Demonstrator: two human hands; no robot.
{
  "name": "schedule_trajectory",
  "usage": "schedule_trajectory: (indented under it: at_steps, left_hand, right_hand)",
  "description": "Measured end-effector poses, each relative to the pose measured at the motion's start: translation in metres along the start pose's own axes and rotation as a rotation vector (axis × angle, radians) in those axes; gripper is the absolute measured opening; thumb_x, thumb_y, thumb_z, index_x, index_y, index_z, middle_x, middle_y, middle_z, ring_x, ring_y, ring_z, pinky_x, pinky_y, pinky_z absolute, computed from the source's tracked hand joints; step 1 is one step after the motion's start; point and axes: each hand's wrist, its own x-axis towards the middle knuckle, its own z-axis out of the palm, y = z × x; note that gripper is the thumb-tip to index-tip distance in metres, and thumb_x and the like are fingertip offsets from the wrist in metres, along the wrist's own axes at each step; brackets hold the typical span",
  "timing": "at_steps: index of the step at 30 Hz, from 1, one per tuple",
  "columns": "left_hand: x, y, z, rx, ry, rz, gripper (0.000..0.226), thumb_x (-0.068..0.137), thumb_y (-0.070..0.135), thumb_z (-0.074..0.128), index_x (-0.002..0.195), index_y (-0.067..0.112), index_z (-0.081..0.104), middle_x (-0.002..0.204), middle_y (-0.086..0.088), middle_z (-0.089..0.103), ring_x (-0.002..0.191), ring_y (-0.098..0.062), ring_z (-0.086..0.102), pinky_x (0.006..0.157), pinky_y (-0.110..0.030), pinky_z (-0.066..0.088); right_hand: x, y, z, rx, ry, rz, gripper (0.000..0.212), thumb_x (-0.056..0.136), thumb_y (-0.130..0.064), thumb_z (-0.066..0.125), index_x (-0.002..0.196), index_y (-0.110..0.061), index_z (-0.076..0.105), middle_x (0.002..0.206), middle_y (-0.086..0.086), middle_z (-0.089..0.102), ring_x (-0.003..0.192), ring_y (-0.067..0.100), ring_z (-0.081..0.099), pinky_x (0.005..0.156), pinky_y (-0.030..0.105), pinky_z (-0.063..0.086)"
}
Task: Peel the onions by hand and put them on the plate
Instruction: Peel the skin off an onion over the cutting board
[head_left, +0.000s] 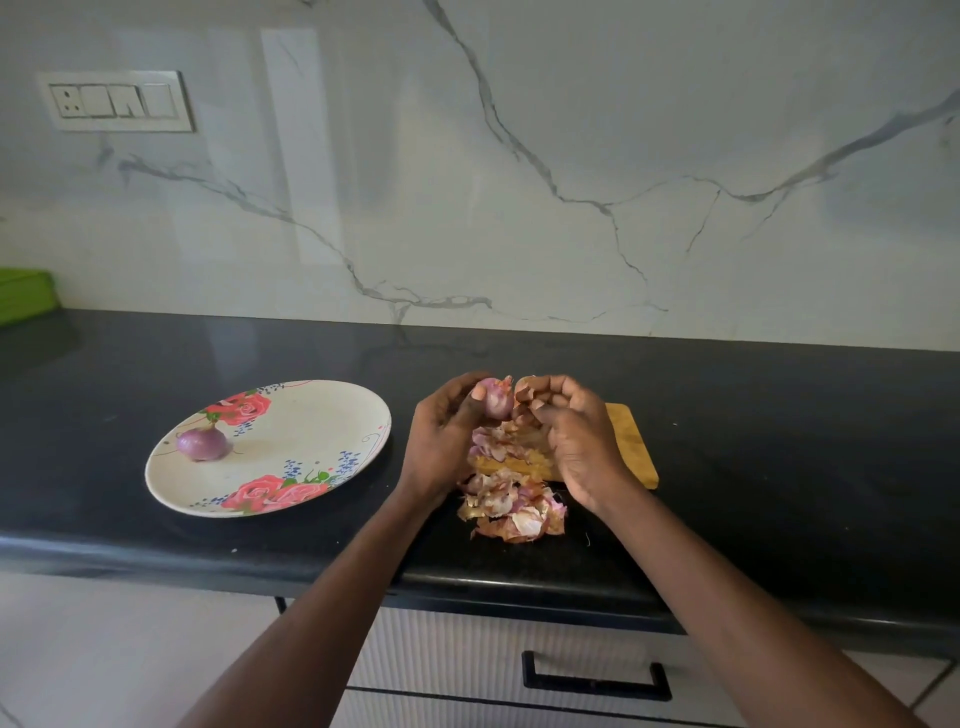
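A: Which step is it, in the head view?

B: Peeling. The left hand (441, 431) grips the onion (494, 399) above the cutting board (631, 447); the right hand (566, 415) pinches a skin flap (525, 387) beside it.

A: And next?

B: Probably pulling the flap off without losing the bulb.

A: The plate (311, 415)?

B: It holds one peeled onion (202, 443), on the table (779, 415).

Kitchen corner, marble and black stone
Grey-veined white marble wall (519, 156) with switch panel (117, 101) behind glossy black desk (779, 415); handled drawer (597, 675) beneath.
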Motion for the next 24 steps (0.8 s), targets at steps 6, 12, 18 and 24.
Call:
schedule_trajectory:
  at_steps: [6,12,18,24]
  left_hand:
    - [-0.002,-0.001,-0.002,0.059,-0.006,0.038,0.025,0.096,0.020,0.066,0.120,0.014,0.068,0.105,0.004,0.076,0.098,-0.010,0.072,0.081,-0.024,0.057]
    - [-0.002,-0.005,-0.002,0.074,-0.022,0.064,0.035,0.088,0.023,0.076,0.120,0.013,0.068,0.112,-0.001,0.074,0.104,-0.017,0.072,0.091,-0.041,0.059]
    - [-0.001,-0.007,-0.002,0.106,-0.057,0.065,0.040,0.085,0.036,0.077,0.123,0.029,0.065,0.118,0.003,0.073,0.110,-0.013,0.069,0.095,-0.039,0.056]
    - [-0.002,0.002,0.003,-0.089,-0.094,-0.073,0.020,0.103,0.014,0.053,0.109,0.021,0.071,0.102,-0.003,0.077,0.097,-0.021,0.074,0.081,-0.028,0.058]
  right_hand:
    - [-0.006,0.002,0.002,-0.340,-0.011,-0.246,0.014,0.086,-0.018,0.080,0.098,-0.011,0.078,0.093,0.003,0.076,0.090,0.013,0.072,0.081,0.024,0.057]
    - [-0.002,0.007,0.001,-0.498,0.091,-0.324,0.008,0.093,-0.011,0.071,0.086,-0.012,0.075,0.084,0.001,0.073,0.082,0.016,0.069,0.073,0.038,0.059]
    - [0.000,0.010,0.005,-0.646,0.026,-0.262,0.015,0.103,-0.014,0.056,0.100,-0.005,0.067,0.091,0.005,0.066,0.078,0.007,0.059,0.067,0.015,0.045]
    - [0.002,-0.005,-0.001,0.198,0.033,0.144,0.022,0.098,0.007,0.050,0.084,-0.002,0.063,0.077,0.011,0.063,0.061,0.014,0.061,0.054,0.022,0.052]
